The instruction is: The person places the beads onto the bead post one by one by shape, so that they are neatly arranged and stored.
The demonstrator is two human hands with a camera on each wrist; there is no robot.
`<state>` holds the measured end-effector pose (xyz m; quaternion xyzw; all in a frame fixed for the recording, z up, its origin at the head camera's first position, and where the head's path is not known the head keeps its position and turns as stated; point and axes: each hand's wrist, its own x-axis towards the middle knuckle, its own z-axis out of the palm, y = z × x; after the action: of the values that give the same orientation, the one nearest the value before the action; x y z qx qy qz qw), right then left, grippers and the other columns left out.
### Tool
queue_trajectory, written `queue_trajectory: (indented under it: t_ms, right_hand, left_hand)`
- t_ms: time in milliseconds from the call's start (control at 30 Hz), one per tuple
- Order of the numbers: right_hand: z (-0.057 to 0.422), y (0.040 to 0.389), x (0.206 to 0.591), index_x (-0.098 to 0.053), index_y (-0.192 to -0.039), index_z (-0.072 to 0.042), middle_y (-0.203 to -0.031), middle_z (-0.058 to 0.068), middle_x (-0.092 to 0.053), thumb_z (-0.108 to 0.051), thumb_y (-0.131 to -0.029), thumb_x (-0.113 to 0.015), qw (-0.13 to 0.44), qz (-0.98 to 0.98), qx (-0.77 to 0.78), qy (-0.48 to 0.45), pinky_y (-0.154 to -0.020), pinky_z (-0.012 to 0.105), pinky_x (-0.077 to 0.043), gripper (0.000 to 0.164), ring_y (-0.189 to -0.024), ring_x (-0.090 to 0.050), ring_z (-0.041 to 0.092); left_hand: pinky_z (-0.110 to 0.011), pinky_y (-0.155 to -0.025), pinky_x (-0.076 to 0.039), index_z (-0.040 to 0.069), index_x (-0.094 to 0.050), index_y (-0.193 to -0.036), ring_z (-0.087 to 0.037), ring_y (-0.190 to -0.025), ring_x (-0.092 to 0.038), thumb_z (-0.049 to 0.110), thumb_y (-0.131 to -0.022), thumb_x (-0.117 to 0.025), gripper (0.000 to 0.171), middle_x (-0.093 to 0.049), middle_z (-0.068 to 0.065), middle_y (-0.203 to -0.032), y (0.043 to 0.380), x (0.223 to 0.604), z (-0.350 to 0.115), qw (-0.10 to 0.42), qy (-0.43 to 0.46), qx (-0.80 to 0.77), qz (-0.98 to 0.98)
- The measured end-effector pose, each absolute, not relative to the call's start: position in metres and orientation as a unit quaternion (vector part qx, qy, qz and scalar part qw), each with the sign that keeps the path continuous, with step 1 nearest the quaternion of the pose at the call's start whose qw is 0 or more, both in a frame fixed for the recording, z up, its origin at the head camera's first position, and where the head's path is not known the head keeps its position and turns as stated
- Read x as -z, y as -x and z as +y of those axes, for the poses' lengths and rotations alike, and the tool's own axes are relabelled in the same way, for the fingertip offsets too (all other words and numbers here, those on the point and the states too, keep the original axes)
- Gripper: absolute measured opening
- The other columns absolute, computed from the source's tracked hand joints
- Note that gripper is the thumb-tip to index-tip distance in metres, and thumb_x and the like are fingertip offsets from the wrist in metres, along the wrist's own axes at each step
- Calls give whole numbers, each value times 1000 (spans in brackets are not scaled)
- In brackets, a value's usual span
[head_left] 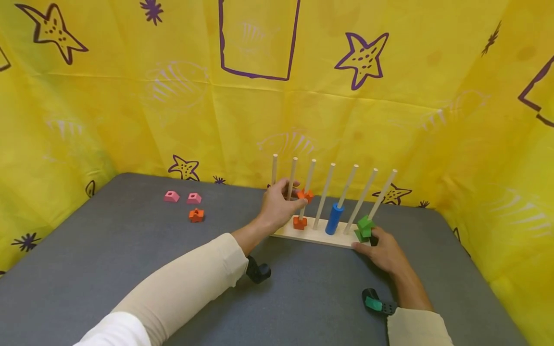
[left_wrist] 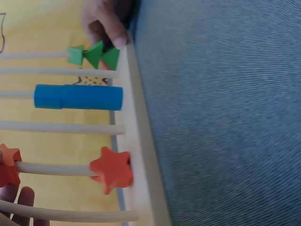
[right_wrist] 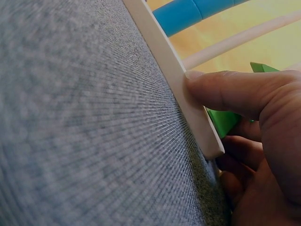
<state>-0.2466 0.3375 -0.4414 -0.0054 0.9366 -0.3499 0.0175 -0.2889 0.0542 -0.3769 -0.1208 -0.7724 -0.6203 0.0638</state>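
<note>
A wooden peg rack (head_left: 322, 236) with several upright pegs stands on the table. My left hand (head_left: 275, 206) pinches an orange star bead (head_left: 306, 195) partway up the third peg from the left. Below it, a second orange star bead (left_wrist: 113, 170) sits at the bottom of that same peg. Blue cylinder beads (head_left: 334, 219) are stacked on another peg, and green triangular beads (head_left: 364, 228) on the rightmost one. My right hand (head_left: 386, 250) grips the rack's right end, its thumb on the front edge of the base; some of its fingers are hidden behind.
Left of the rack, two pink beads (head_left: 171, 196) and a loose orange star bead (head_left: 196, 215) lie on the grey table (head_left: 108, 259). A yellow printed cloth (head_left: 242, 115) hangs behind and along the sides.
</note>
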Motion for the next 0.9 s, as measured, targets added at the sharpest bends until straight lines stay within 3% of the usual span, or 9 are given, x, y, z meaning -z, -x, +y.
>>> queue_trajectory:
  t_ms: [167, 433, 900]
  right_hand:
    - [338, 246, 442, -56, -120, 6, -127, 27, -49, -35, -87, -72, 22, 936, 350, 4, -94, 61, -35, 56, -104, -46, 41]
    - [337, 246, 442, -55, -120, 6, -125, 27, -49, -36, -87, -72, 24, 937, 349, 3, -93, 60, -36, 56, -103, -46, 40]
    - [337, 246, 440, -55, -119, 7, -126, 27, -49, -37, -87, -72, 28, 936, 350, 0, -92, 59, -37, 57, -103, -45, 40]
  left_hand:
    - [-37, -82, -50, 5, -61, -113, -25, -93, -59, 8, -82, -78, 36, -65, -5, -98, 288, 388, 54, 62, 112, 609, -782]
    - [-41, -85, -49, 4, -62, -116, -35, -105, -57, 6, -80, -78, 40, -63, -6, -109, 287, 403, 54, 56, 99, 605, -788]
    - [-40, -83, -50, 6, -63, -113, -29, -99, -59, 4, -79, -76, 37, -65, -9, -108, 285, 421, 56, 55, 84, 599, -795]
